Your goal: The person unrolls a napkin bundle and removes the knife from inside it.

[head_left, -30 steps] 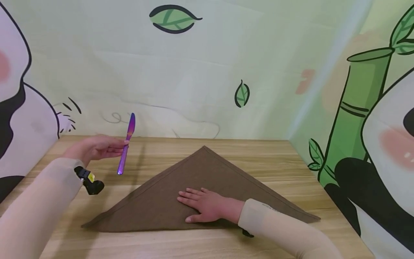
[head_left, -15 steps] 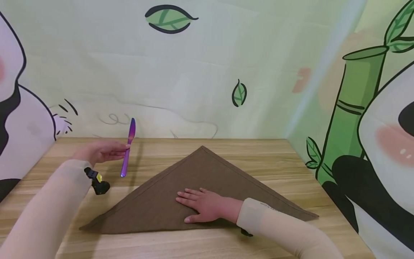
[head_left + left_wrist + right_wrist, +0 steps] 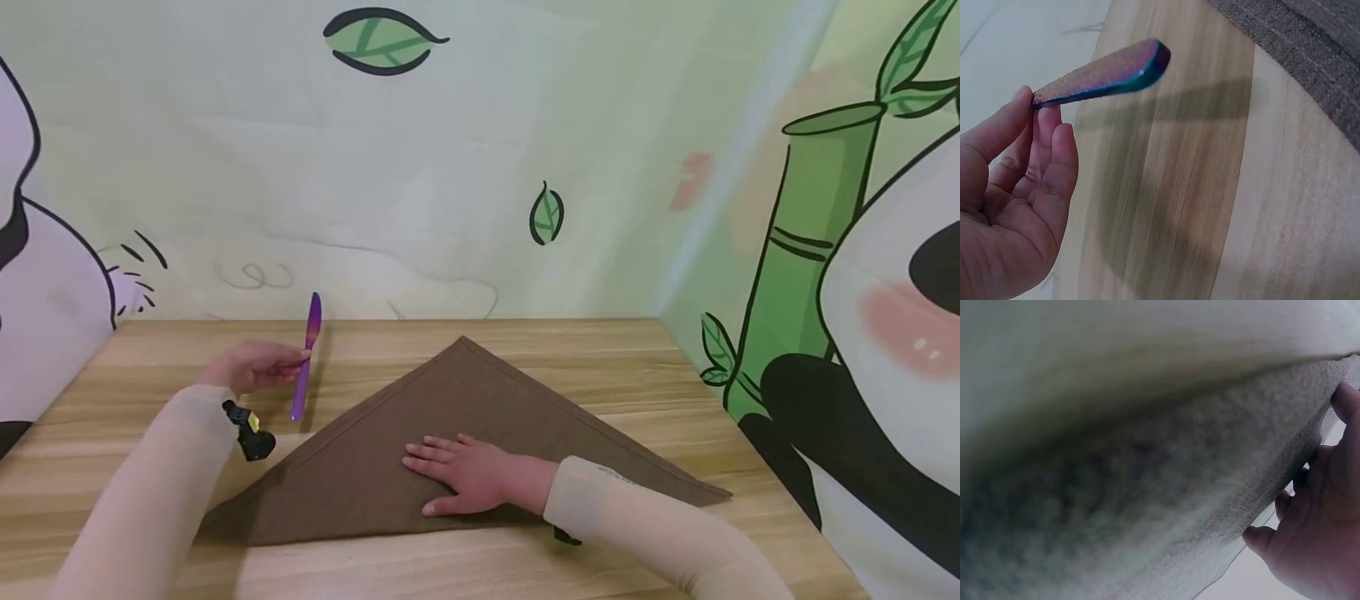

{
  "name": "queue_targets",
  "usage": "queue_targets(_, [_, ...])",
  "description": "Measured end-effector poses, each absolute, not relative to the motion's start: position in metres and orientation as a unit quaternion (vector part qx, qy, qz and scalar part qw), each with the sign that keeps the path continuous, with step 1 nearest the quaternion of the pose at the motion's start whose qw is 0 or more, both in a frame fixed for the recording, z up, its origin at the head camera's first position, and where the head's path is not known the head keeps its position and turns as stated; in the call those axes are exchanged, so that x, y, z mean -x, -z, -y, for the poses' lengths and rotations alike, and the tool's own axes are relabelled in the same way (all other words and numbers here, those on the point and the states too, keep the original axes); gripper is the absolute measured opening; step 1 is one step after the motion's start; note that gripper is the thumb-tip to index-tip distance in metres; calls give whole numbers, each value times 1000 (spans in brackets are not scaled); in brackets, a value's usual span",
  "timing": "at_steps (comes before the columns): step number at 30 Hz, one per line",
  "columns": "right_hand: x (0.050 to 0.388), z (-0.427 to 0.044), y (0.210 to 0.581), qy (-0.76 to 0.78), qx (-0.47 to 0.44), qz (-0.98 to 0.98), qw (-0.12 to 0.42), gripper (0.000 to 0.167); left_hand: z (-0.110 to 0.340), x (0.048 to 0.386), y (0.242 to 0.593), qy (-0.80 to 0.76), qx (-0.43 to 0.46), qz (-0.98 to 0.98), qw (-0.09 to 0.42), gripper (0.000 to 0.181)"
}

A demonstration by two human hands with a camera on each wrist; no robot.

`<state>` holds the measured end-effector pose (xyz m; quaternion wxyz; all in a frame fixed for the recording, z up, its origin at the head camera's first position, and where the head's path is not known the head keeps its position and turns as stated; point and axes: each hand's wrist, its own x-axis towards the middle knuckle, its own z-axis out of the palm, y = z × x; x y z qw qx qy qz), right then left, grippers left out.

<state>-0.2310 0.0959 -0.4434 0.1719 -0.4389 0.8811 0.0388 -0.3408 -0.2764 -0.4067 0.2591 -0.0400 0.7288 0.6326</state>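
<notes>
My left hand (image 3: 258,365) pinches a shiny purple table knife (image 3: 302,390) between thumb and fingers, left of the cloth's peak. The knife points away from me, its blade toward the back wall. In the left wrist view the knife's handle (image 3: 1107,74) juts out past the fingertips, with its shadow on the wood below. A brown cloth (image 3: 360,467), folded into a triangle, lies with its peak toward the wall. On its middle, near the front fold, my right hand (image 3: 468,475) rests flat with fingers spread. The right wrist view shows the cloth (image 3: 1222,444) close up and blurred.
A wooden table (image 3: 600,350) carries the cloth and meets a printed backdrop (image 3: 450,167) with leaves, bamboo and pandas. Each wrist wears a small black camera, the left camera (image 3: 253,437) being plainly visible. The left sleeve covers the cloth's left corner.
My left hand has moved to the right and slightly nearer to me and lower, carrying the knife with it. The right hand stays on the cloth. The whole view has shifted slightly.
</notes>
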Motion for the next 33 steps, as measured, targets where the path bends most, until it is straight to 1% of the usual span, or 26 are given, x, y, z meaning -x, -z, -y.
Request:
queue_targets(8, [230,-95,444,-44,439,-880,176,71,276,344,412,-628,53,-733,256,36])
queue_targets(15, [230,-94,441,-55,438,-882,164,71,277,348,413,-605,63,-745,274,38])
queue_targets(19, [229,-93,442,-50,443,-880,165,71,279,348,417,-603,80,-744,276,37])
queue_targets(26, [227,-92,443,-47,441,-881,166,71,278,346,422,-594,86,-748,284,39])
queue_targets(33, [226,-93,443,-47,433,-884,171,72,275,346,423,-570,102,-768,273,37])
